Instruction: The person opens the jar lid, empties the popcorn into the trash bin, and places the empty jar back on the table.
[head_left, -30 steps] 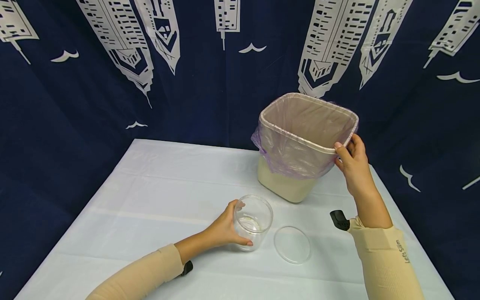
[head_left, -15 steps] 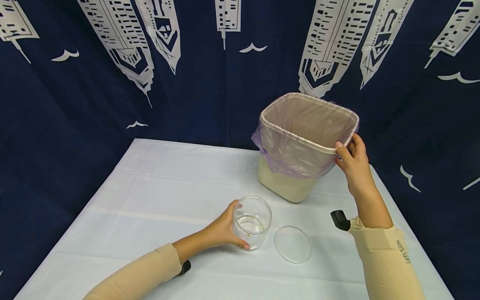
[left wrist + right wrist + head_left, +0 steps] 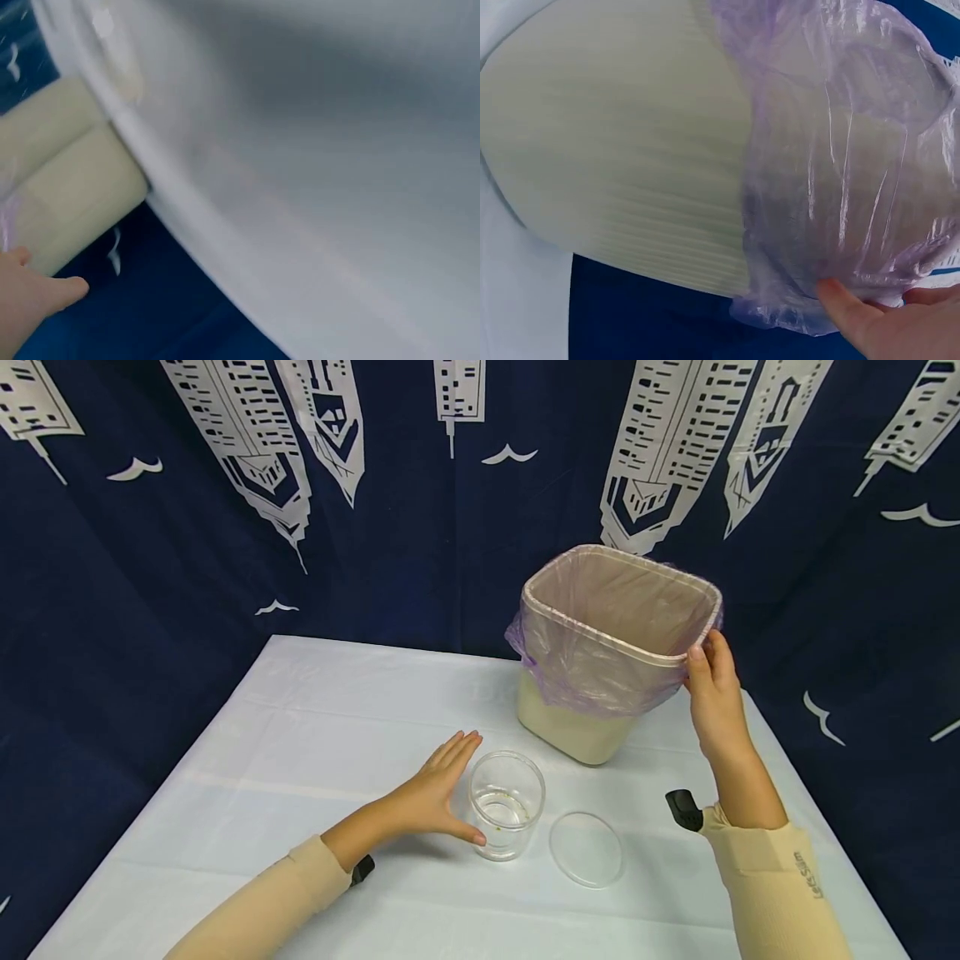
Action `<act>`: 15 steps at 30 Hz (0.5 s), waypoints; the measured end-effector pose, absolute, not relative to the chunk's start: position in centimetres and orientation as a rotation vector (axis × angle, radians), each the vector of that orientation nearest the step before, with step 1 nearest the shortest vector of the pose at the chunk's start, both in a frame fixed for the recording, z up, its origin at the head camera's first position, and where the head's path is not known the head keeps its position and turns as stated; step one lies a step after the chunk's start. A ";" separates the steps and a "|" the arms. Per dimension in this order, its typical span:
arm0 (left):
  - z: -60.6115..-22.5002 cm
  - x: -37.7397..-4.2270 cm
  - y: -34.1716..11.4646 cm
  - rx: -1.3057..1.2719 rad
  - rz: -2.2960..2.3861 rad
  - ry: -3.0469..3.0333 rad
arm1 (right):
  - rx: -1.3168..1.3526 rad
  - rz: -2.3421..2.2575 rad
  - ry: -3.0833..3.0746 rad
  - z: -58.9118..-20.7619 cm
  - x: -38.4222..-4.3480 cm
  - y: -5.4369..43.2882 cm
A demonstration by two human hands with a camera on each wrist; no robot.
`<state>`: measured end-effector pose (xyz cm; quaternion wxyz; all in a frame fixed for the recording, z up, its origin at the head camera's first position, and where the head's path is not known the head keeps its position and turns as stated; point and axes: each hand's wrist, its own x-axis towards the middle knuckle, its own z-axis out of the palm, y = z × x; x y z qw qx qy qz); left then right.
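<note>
A clear round jar (image 3: 506, 810) stands upright on the white-covered table, with a few tiny specks near its bottom. My left hand (image 3: 427, 797) is spread just to the left of it, fingers straight and thumb out by its lower side. To the jar's right lies a flat clear disc like a lid (image 3: 587, 850). A cream trash bin (image 3: 573, 727) stands behind them, lined with a thin purple bag (image 3: 600, 672) folded over its rim. My right hand (image 3: 717, 706) is at the bin's near right corner, its fairly straight fingers and thumb against the lined rim.
The white cloth-covered table (image 3: 322, 760) extends to the left of the bin and jar. A dark blue curtain (image 3: 405, 568) with white building prints hangs behind it. The bin stands close to the table's back right edge.
My left hand has let go of the jar and drawn slightly left, its fingers spreading. My right thumb has slid right, to the bin's corner. Jar, disc and bin stay put.
</note>
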<state>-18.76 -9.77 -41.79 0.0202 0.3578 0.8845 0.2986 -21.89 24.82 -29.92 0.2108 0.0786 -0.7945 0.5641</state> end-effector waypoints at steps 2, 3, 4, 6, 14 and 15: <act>-41.2 -18.9 -10.1 1.183 0.896 2.764 | 0.201 1.461 -2.237 -29.9 -21.5 24.8; -40.8 -19.0 -10.2 1.217 0.882 2.777 | 0.188 1.400 -2.254 -29.9 -21.3 24.8; -40.5 -19.0 -10.3 1.245 0.877 2.788 | 0.175 1.342 -2.268 -29.9 -21.1 24.7; -39.9 -19.1 -10.5 1.287 0.849 2.826 | 0.147 1.230 -2.295 -29.9 -20.6 24.6; -37.7 -19.1 -10.8 1.338 0.489 3.066 | 0.295 0.907 -2.335 -30.2 -19.0 23.2; -37.4 -19.1 -10.8 1.333 0.418 3.097 | 0.330 0.869 -2.348 -30.3 -18.8 23.0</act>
